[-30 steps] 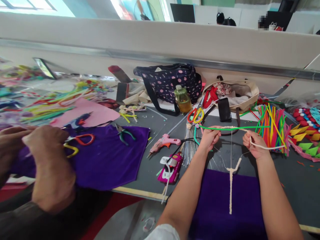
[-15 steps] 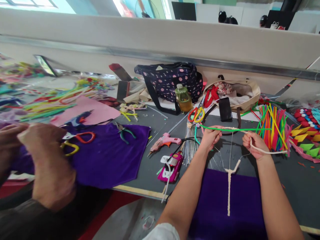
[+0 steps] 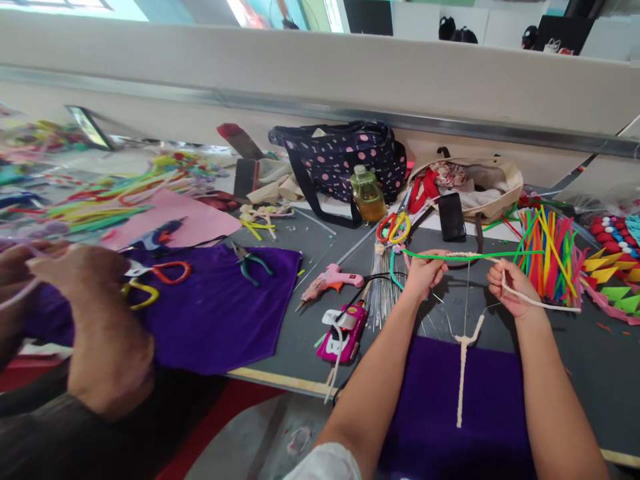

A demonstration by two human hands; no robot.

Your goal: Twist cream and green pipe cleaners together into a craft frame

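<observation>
Between my hands runs a cream pipe cleaner [image 3: 465,255], its middle stretch looking twisted. My left hand [image 3: 425,275] pinches its left end with closed fingers. With closed fingers, my right hand [image 3: 513,288] grips the cream strand, whose loose tail [image 3: 550,307] sticks out rightward. A green pipe cleaner [image 3: 520,253] crosses at the same height; whether I hold it or it lies behind is unclear. Below hangs or lies a cream-wrapped wire stem [image 3: 461,387] with short branches and bare thin wires, over a purple cloth [image 3: 430,400].
A pink glue gun [image 3: 330,283], magenta device [image 3: 343,333], scissors [image 3: 400,230], phone [image 3: 451,217], bottle [image 3: 369,193] and bags stand around. Colourful strips [image 3: 547,253] lie at right. At left, another person's hands [image 3: 80,280] work above a second purple cloth [image 3: 225,320] with pliers [image 3: 247,263].
My hands hold nearly the same pose. The cream-wrapped stem has shifted slightly and its right branch stands more upright. A pale strand now shows at the other person's hands.
</observation>
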